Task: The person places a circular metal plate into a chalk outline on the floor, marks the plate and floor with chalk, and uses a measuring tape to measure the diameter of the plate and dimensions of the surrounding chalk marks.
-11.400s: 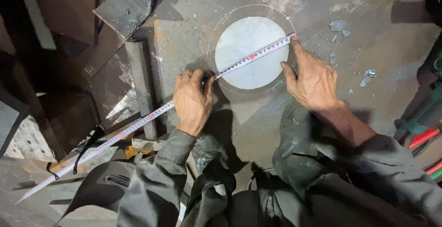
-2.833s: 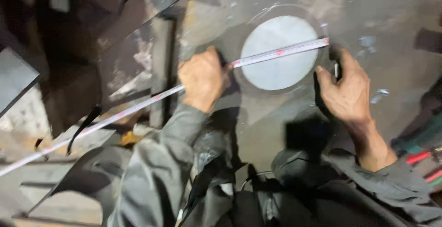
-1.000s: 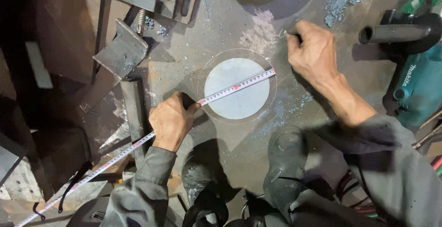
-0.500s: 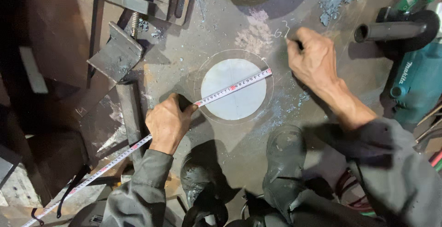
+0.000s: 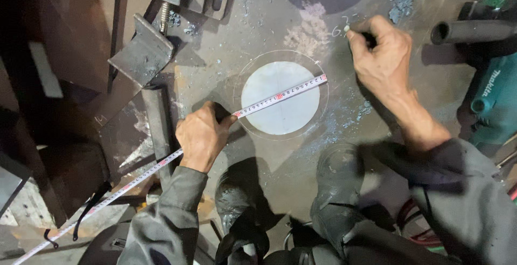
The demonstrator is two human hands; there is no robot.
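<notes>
On the dusty steel floor [image 5: 258, 189], my left hand [image 5: 202, 136] pins the tape measure [image 5: 280, 96] across the pale disc [image 5: 280, 115], while at two o'clock my right hand [image 5: 383, 55] pinches chalk [image 5: 347, 29] to write.

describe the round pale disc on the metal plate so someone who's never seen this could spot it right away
On the dark steel plate, look between the two hands: the pale disc lies flat just right of the left hand. A tape measure runs across it. It is the only light, smooth circle there, ringed by a scribed line.
</notes>
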